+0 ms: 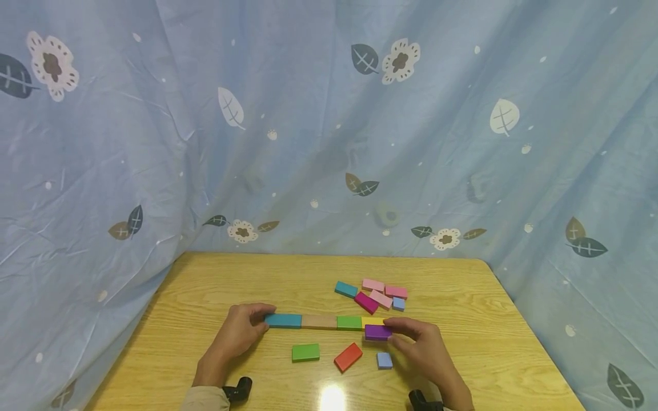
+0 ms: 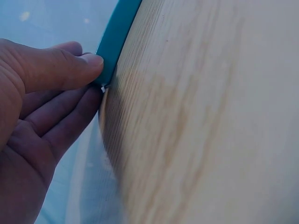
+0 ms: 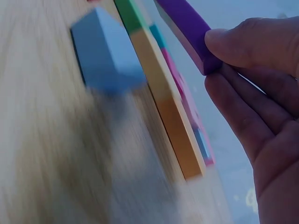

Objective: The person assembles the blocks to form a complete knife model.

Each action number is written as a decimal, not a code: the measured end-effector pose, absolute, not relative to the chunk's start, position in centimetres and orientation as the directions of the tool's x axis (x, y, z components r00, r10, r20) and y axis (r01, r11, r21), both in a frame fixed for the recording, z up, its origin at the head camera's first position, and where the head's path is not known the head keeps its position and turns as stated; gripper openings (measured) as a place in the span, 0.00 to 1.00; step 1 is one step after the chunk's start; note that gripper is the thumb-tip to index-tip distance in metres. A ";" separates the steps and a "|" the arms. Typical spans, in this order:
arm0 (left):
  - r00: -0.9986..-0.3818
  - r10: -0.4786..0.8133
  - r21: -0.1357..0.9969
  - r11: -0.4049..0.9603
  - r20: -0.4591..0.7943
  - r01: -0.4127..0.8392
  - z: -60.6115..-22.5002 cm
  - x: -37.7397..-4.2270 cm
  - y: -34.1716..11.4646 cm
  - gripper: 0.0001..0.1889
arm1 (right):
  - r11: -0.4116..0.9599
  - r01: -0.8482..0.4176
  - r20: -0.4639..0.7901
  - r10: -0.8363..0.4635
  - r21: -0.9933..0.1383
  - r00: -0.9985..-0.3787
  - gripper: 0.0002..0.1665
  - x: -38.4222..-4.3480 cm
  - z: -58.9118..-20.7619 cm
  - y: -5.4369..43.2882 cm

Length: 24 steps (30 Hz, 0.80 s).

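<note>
A row of blocks lies end to end across the table: a teal-blue block (image 1: pixel 284 321), a tan block (image 1: pixel 319 322), a green block (image 1: pixel 349 323) and a yellow block (image 1: pixel 371 320). My left hand (image 1: pixel 239 331) pinches the left end of the teal-blue block, thumb on its near side. Between the thumb and fingers of my right hand (image 1: pixel 425 348) is a purple block (image 1: pixel 377 333), held over the row and overlapping the yellow block in the head view. In the right wrist view an orange block (image 3: pixel 180 135) forms the row's far right end; the right hand hides it from the head camera.
Nearer me lie a loose green block (image 1: pixel 305 353), a red block (image 1: pixel 348 357) and a small light-blue block (image 1: pixel 384 361). Behind the row sits a cluster with a teal block (image 1: pixel 346 289), a magenta block (image 1: pixel 366 303) and several pink blocks. A patterned curtain (image 1: pixel 319 142) hangs behind the table.
</note>
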<state>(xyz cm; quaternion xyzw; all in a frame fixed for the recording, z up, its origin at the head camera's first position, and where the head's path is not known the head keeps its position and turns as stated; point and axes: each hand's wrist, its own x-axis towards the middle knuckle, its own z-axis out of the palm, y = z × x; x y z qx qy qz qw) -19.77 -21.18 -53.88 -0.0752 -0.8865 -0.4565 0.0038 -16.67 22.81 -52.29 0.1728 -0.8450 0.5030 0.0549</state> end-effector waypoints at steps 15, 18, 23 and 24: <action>-0.983 0.162 0.802 0.574 0.089 0.167 -53.9 -19.9 -21.5 0.22 | 0.541 -0.467 0.290 -0.382 -0.700 -0.877 0.16 -18.5 -52.8 18.3; -0.983 0.162 0.800 0.577 0.088 0.167 -53.9 -19.9 -21.5 0.22 | 0.582 -0.476 0.285 -0.393 -0.659 -0.874 0.16 -18.5 -52.8 18.0; -0.984 0.159 0.804 0.573 0.082 0.160 -53.9 -19.8 -21.5 0.21 | 0.613 -0.474 0.265 -0.404 -0.632 -0.875 0.15 -18.6 -52.9 17.9; -0.984 0.156 0.804 0.574 0.080 0.157 -53.9 -19.8 -21.5 0.21 | 0.614 -0.474 0.260 -0.408 -0.631 -0.875 0.14 -18.6 -53.0 17.9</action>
